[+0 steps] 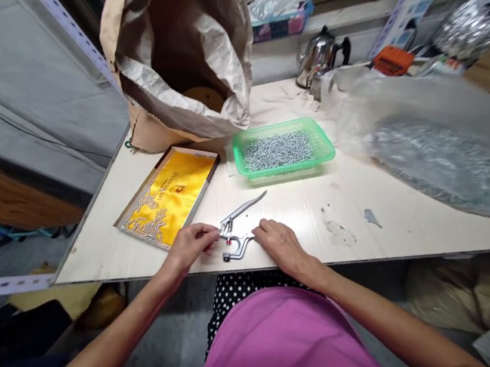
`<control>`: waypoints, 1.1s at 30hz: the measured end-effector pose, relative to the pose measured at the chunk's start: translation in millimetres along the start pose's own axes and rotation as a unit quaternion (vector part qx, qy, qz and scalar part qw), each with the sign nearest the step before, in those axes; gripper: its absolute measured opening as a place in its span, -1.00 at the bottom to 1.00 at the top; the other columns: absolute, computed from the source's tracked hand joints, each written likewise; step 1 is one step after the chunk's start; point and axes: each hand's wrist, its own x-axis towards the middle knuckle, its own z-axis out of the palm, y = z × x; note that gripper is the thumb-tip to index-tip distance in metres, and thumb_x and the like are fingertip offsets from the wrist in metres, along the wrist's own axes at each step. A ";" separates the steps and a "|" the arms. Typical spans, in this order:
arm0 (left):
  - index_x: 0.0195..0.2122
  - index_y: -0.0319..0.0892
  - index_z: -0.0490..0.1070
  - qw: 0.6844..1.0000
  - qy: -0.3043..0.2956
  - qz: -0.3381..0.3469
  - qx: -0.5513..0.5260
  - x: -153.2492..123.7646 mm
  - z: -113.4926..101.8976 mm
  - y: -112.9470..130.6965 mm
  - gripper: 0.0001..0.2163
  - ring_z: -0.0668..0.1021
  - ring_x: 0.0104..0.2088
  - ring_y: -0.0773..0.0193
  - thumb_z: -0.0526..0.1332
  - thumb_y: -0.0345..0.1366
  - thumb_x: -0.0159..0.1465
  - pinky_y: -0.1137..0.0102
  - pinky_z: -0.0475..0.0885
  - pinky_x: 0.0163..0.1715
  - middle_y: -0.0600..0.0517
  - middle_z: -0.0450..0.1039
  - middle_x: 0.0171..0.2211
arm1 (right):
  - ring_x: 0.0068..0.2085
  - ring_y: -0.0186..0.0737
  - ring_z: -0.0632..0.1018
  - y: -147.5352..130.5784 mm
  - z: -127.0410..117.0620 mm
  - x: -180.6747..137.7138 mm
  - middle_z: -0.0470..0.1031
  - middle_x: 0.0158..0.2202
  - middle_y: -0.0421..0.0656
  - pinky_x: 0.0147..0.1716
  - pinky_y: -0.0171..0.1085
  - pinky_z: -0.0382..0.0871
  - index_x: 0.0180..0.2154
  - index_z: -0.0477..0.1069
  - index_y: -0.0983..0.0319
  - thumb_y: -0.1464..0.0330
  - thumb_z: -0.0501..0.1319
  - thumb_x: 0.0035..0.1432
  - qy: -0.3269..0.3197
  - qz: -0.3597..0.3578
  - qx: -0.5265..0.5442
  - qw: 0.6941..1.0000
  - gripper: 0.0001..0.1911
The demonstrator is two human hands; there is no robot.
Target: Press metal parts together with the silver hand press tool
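A small metal hand press tool (236, 235) with a raised lever stands near the front edge of the pale table (387, 202). My left hand (190, 247) pinches something small at the tool's jaw; I cannot make out what. My right hand (280, 243) rests fingers-down on the table, touching the tool's base from the right. A shallow box lid with yellow lining (170, 195) lies to the left, with several small metal pieces in its near end. A green plastic basket (283, 148) of small metal pins sits behind the tool.
A large open paper sack (176, 48) stands at the back left of the table. A big clear plastic bag (435, 142) of metal parts fills the right side. A steel kettle (318, 58) is behind it. Perforated shelving (47, 1) runs along the left.
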 end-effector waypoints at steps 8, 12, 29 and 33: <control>-0.48 -0.24 0.55 0.999 0.024 -0.032 -0.009 -12.5 31.3 -22.5 -0.66 0.39 -0.57 0.39 0.41 -0.03 -0.09 0.50 0.20 -0.58 0.05 0.47 -0.59 | -0.25 -0.20 0.40 -4.4 -3.9 -0.9 0.45 -0.23 -0.08 -0.37 -0.23 0.08 -0.21 0.45 0.27 0.49 0.11 0.33 0.000 0.002 -0.002 1.000 -0.85; -0.50 -0.24 0.55 0.998 0.023 -0.053 -0.010 -12.6 34.7 -22.9 -0.71 0.36 -0.61 0.40 0.40 -0.09 -0.09 0.50 0.17 -0.61 0.08 0.45 -0.62 | -0.23 -0.19 0.41 -4.3 -6.1 -1.6 0.45 -0.21 -0.08 -0.36 -0.23 0.10 -0.19 0.45 0.26 0.49 0.10 0.33 -0.006 0.006 -0.001 1.000 -0.85; -0.57 -0.22 0.47 0.987 -0.061 -0.083 0.122 2.9 24.2 -29.6 -0.69 0.33 -0.65 0.40 0.32 -0.03 -0.04 0.48 0.20 -0.62 0.10 0.34 -0.68 | -0.22 -0.17 0.42 -2.6 -3.9 -4.2 0.45 -0.19 -0.05 -0.32 -0.22 0.20 -0.19 0.44 0.27 0.52 0.08 0.31 0.004 -0.002 0.019 1.000 -0.82; -0.60 -0.22 0.44 0.982 -0.086 -0.086 0.143 -1.1 23.1 -30.3 -0.64 0.28 -0.67 0.41 0.31 0.03 -0.04 0.47 0.14 -0.62 0.13 0.27 -0.72 | -0.07 -0.05 0.42 5.7 -12.5 -2.0 0.41 0.01 0.04 -0.18 -0.15 0.30 -0.05 0.40 0.26 0.35 0.24 0.26 0.038 -0.029 0.051 0.998 -0.76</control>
